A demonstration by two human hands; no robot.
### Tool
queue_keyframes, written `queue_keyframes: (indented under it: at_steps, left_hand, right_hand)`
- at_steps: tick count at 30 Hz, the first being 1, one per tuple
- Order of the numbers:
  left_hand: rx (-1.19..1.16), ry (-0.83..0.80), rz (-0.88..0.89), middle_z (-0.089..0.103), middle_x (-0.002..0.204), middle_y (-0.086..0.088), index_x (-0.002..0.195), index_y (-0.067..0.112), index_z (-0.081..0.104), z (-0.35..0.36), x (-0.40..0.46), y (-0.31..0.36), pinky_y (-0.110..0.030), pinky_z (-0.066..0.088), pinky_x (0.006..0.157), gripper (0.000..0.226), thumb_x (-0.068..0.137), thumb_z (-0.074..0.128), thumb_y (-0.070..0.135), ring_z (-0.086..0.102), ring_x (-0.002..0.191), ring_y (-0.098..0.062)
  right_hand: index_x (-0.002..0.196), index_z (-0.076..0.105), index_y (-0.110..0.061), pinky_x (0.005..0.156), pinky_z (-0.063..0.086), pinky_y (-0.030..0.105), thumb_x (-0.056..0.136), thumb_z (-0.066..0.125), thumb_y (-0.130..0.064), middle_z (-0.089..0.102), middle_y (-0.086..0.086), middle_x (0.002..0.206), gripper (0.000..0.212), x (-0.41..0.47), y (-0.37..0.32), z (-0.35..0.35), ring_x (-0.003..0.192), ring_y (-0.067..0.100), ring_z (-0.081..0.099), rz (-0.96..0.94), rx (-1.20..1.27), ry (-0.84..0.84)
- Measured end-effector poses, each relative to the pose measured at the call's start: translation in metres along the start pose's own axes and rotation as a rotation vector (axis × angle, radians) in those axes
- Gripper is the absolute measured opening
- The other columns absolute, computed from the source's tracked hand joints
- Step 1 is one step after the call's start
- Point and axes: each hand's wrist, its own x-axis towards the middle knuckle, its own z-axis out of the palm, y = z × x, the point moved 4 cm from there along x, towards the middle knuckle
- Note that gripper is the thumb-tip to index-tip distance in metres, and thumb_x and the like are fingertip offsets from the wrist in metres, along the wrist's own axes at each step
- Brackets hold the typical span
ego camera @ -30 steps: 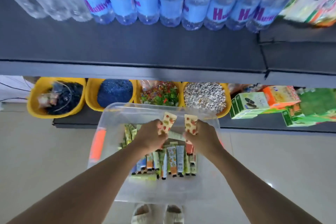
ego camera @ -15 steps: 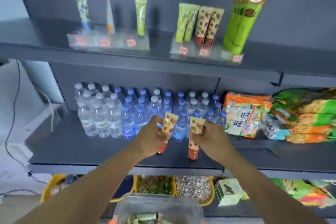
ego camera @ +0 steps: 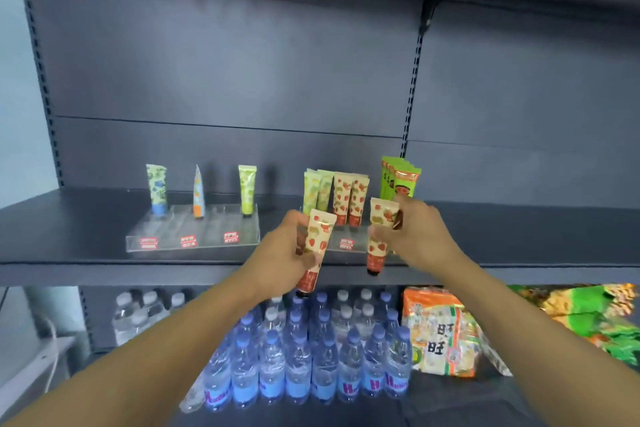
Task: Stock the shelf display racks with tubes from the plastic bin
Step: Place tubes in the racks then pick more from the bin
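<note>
- The left hand (ego camera: pixel 284 253) has its fingers (ego camera: pixel 304 258) wrapped around a strawberry-print tube (ego camera: pixel 317 246), red cap pointing down.
- The right hand (ego camera: pixel 412 236) pinches a second strawberry tube (ego camera: pixel 379 232) between its fingers (ego camera: pixel 382 234), cap down too.
- Just beyond both sets of fingers stands the right display rack (ego camera: pixel 346 243) with matching tubes (ego camera: pixel 349 199) upright in it.
- Left of the left fingers, well apart, the left rack (ego camera: pixel 194 236) holds three spaced tubes.
- Below the fingers, water bottles (ego camera: pixel 311 357) fill the lower shelf.

Two cream strawberry-print tubes (ego camera: pixel 316 253), red caps down, before the clear rack (ego camera: pixel 346 243).
</note>
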Motion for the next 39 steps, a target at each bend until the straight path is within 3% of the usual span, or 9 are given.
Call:
queue_keyframes:
  at_steps: [3,6,9,15,18,22,30,34,39]
  left_hand:
    - [0.021,0.034,0.031,0.064,0.09,0.0,0.124,0.022,0.033,-0.007,0.02,0.016,-0.035,0.054,0.08,0.048,0.088,0.061,0.008,0.064,0.085,-0.018]
    - [0.062,0.06,0.076,0.054,0.071,0.01,0.131,0.026,0.025,-0.014,0.037,0.028,-0.02,0.045,0.06,0.06,0.088,0.06,0.005,0.056,0.065,-0.009]
    - [0.068,0.047,0.095,0.051,0.067,0.008,0.133,0.032,0.022,-0.019,0.053,0.031,-0.016,0.043,0.052,0.064,0.088,0.058,0.002,0.052,0.059,-0.009]
    - [0.092,0.044,0.125,0.059,0.086,0.001,0.13,0.033,0.022,-0.03,0.088,0.023,-0.028,0.053,0.064,0.061,0.089,0.057,0.003,0.063,0.076,-0.017]
    - [0.132,0.008,0.158,0.063,0.096,-0.003,0.124,0.034,0.024,-0.032,0.101,0.016,-0.037,0.058,0.076,0.058,0.088,0.058,0.003,0.065,0.085,-0.019]
    - [0.146,-0.011,0.188,0.064,0.1,-0.005,0.116,0.036,0.024,-0.034,0.117,0.006,-0.043,0.058,0.076,0.056,0.086,0.06,0.004,0.066,0.086,-0.02]
    - [0.121,-0.047,0.228,0.061,0.097,0.002,0.115,0.034,0.027,-0.033,0.129,-0.002,-0.026,0.057,0.069,0.055,0.086,0.061,0.003,0.064,0.081,-0.011]
    - [0.131,-0.048,0.229,0.061,0.094,0.002,0.113,0.034,0.028,-0.031,0.132,-0.002,-0.03,0.058,0.068,0.054,0.085,0.063,0.003,0.064,0.079,-0.013]
    - [0.138,-0.044,0.234,0.059,0.094,0.003,0.114,0.031,0.028,-0.027,0.135,0.0,-0.022,0.056,0.062,0.054,0.085,0.063,0.002,0.063,0.077,-0.011]
  right_hand:
    - [0.072,0.047,-0.021,0.056,0.043,0.03,0.076,0.075,-0.03,0.059,0.001,0.071,0.03,0.028,-0.004,-0.013,0.067,0.02,0.057,0.005,-0.065,0.053]
    - [0.097,0.055,-0.014,0.068,0.054,0.037,0.079,0.072,-0.024,0.061,0.005,0.077,0.027,0.051,-0.009,-0.016,0.075,0.027,0.062,-0.02,-0.116,0.103]
    - [0.113,0.05,-0.01,0.065,0.051,0.035,0.087,0.062,-0.016,0.058,0.008,0.079,0.029,0.069,-0.01,-0.013,0.075,0.031,0.059,-0.036,-0.157,0.131]
    - [0.095,0.04,-0.007,0.058,0.04,0.035,0.089,0.047,0.005,0.058,0.017,0.085,0.015,0.104,-0.011,0.014,0.081,0.038,0.058,-0.033,-0.296,0.089]
    - [0.107,0.044,-0.002,0.064,0.037,0.032,0.088,0.047,0.005,0.061,0.024,0.102,0.02,0.114,-0.013,0.031,0.097,0.04,0.058,-0.011,-0.358,0.034]
    - [0.121,0.042,0.001,0.066,0.039,0.034,0.088,0.044,0.007,0.06,0.025,0.111,0.033,0.12,-0.007,0.045,0.102,0.041,0.06,0.093,-0.439,-0.014]
    - [0.13,0.034,0.003,0.074,0.046,0.036,0.087,0.042,0.009,0.058,0.025,0.118,0.045,0.123,0.004,0.059,0.106,0.039,0.059,0.197,-0.402,-0.12]
    - [0.138,0.026,0.005,0.073,0.046,0.033,0.086,0.044,0.011,0.057,0.025,0.121,0.055,0.121,0.002,0.059,0.108,0.038,0.059,0.202,-0.419,-0.141]
    - [0.13,0.032,0.0,0.073,0.046,0.034,0.081,0.051,0.013,0.052,0.023,0.121,0.054,0.115,-0.007,0.055,0.104,0.039,0.059,0.149,-0.512,-0.133]
